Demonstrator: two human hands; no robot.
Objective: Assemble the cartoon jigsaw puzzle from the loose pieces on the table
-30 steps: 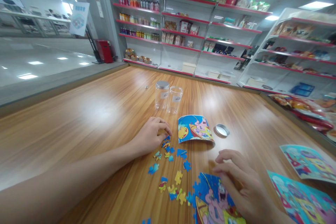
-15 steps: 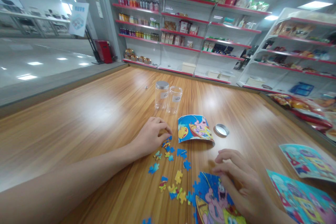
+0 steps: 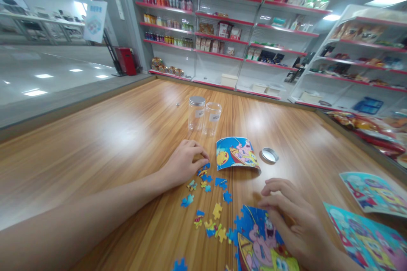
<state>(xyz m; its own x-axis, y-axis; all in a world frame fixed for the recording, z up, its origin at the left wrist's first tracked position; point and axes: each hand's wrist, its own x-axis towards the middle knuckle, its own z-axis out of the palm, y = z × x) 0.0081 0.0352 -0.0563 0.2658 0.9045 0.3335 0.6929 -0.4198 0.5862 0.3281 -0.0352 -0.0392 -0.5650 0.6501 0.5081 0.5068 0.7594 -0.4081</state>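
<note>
My left hand [image 3: 184, 161] reaches across the wooden table [image 3: 111, 144] with its fingers pinched on a blue jigsaw piece [image 3: 204, 167] at the top of a scatter of loose pieces [image 3: 208, 203]. My right hand [image 3: 292, 220] lies with spread fingers on the partly built cartoon puzzle [image 3: 260, 241] near the front edge. A curled picture sheet [image 3: 237, 154] stands just beyond the loose pieces.
Two clear plastic jars [image 3: 203, 113] stand further back, one lidded, one without its lid; a metal lid [image 3: 269, 155] lies right of the sheet. Two more picture sheets [image 3: 369, 211] lie at the right. Stocked shelves [image 3: 229, 29] line the back.
My left fingers have closed a little more onto the blue piece. The view has shifted slightly; my right hand stays on the puzzle.
</note>
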